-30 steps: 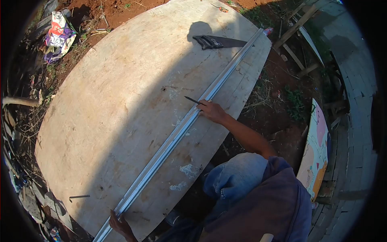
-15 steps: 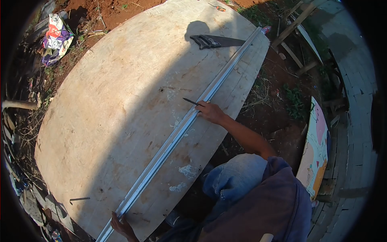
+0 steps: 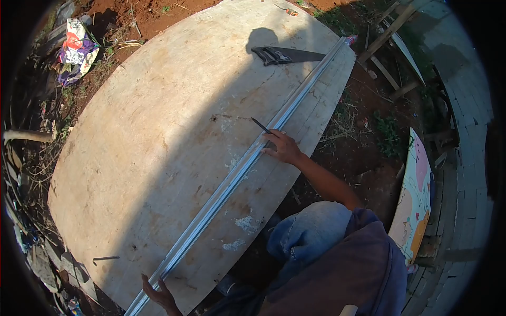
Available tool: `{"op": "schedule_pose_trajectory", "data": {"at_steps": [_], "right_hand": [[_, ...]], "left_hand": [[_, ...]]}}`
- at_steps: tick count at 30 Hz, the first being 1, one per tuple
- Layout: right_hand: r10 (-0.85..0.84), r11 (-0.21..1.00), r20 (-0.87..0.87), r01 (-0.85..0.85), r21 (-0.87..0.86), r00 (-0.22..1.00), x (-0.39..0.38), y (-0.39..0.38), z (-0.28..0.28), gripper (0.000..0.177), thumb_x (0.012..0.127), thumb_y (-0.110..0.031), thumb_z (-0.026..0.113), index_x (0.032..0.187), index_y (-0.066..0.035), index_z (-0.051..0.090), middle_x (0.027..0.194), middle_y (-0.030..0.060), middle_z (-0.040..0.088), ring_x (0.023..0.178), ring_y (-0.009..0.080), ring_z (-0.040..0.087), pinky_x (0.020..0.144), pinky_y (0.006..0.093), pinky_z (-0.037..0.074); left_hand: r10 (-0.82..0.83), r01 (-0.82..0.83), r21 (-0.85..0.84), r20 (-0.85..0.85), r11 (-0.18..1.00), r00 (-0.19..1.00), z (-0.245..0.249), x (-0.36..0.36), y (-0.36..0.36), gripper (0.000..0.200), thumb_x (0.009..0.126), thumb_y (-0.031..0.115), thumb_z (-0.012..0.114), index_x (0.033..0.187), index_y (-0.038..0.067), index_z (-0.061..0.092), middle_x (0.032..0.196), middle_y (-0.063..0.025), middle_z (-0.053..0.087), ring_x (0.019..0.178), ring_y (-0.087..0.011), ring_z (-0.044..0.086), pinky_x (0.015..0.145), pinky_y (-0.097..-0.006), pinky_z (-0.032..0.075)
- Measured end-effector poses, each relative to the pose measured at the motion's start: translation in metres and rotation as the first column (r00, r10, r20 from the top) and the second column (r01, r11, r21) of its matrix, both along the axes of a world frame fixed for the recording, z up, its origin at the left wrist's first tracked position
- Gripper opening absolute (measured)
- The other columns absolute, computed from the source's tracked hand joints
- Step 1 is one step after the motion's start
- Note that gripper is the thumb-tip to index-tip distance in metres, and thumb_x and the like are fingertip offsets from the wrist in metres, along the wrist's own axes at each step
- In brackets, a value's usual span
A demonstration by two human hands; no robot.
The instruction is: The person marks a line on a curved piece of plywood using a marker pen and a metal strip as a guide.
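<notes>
A long, pale metal strip (image 3: 211, 206) lies diagonally over a large wooden board (image 3: 132, 131). My right hand (image 3: 285, 148) rests by the middle of the strip, closed on a dark pencil (image 3: 260, 125) whose tip points up and left over the board. Low on the strip, my left hand (image 3: 161, 298) has its finger and thumb spread apart at the strip's two sides. Farther up the board, a handsaw (image 3: 290, 56) with a dark handle lies flat, its blade end against the strip.
A bent metal rod (image 3: 106, 258) lies at the board's lower left, and a small orange tool (image 3: 290, 12) near its top edge. Colourful plastic (image 3: 78, 50) lies on the soil at upper left. A painted panel (image 3: 412, 195) and wooden posts (image 3: 389, 32) stand at right.
My right hand has shifted slightly right with the pencil, which now tilts more steeply. My left hand's fingers have spread from their closer hold around the strip.
</notes>
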State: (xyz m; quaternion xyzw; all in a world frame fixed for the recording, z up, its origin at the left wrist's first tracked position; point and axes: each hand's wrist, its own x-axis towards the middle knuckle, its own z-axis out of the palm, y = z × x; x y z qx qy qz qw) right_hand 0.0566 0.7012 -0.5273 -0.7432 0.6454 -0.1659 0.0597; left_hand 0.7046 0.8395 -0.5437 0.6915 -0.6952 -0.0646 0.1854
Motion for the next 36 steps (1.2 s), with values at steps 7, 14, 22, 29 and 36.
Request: {"op": "schedule_pose_trajectory", "data": {"at_steps": [7,14,22,29,36], "right_hand": [[-0.554,0.749,0.334,0.632,-0.199,0.763,-0.026,0.031,-0.034,0.035,0.094,-0.022,0.056,0.118,0.003,0.057,0.105,0.0175,0.057,0.083,0.0275,0.059,0.074,0.0356,0.048],[-0.581,0.718,0.558,0.696,0.009,0.592,-0.062,0.036,-0.029,0.041,0.097,-0.022,0.046,0.131,0.000,0.051,0.124,0.0166,0.056,0.105,0.0263,0.059,0.087,0.0360,0.050],[-0.398,0.844,0.587,0.533,-0.068,0.705,-0.003,-0.061,0.135,0.041,0.100,-0.026,0.047,0.135,-0.005,0.049,0.132,0.0142,0.052,0.107,0.0242,0.059,0.091,0.0360,0.050],[-0.112,0.980,0.458,0.021,0.199,0.882,0.140,-0.133,0.182,0.043,0.099,-0.023,0.051,0.138,-0.004,0.046,0.133,0.0116,0.052,0.103,0.0196,0.058,0.092,0.0332,0.048],[0.297,0.852,0.390,-0.426,0.304,0.872,0.310,-0.065,0.081,0.039,0.090,-0.006,0.058,0.129,-0.001,0.052,0.108,0.0091,0.055,0.092,0.0163,0.055,0.081,0.0302,0.046]], "left_hand": [[-0.024,0.650,-0.040,-0.999,0.759,-0.033,0.210,-0.117,-0.096,0.078,0.088,0.040,0.065,0.143,-0.003,0.031,0.088,-0.0224,0.068,0.078,-0.0310,0.070,0.080,-0.0354,0.051],[0.035,0.356,-0.800,-0.388,0.484,-0.921,0.286,-0.192,-0.078,0.116,0.083,0.071,0.049,0.146,-0.009,-0.006,0.147,-0.0414,-0.007,0.140,-0.0484,0.008,0.110,-0.0596,0.016],[-0.094,0.346,-0.695,-0.511,0.631,-0.854,0.283,-0.143,-0.065,0.097,0.088,0.050,0.059,0.147,-0.005,0.004,0.146,-0.0383,0.019,0.137,-0.0420,0.028,0.108,-0.0493,0.029],[0.063,-0.062,0.046,-0.946,0.997,0.317,0.128,-0.082,-0.059,0.038,0.094,0.006,0.057,0.132,0.007,0.052,0.114,-0.0150,0.067,0.103,-0.0199,0.066,0.077,-0.0296,0.054],[0.587,-0.692,0.070,-0.596,0.718,0.549,0.007,-0.033,0.075,0.041,0.087,0.007,0.062,0.128,0.003,0.054,0.114,-0.0218,0.063,0.101,-0.0351,0.064,0.084,-0.0373,0.052]]}}
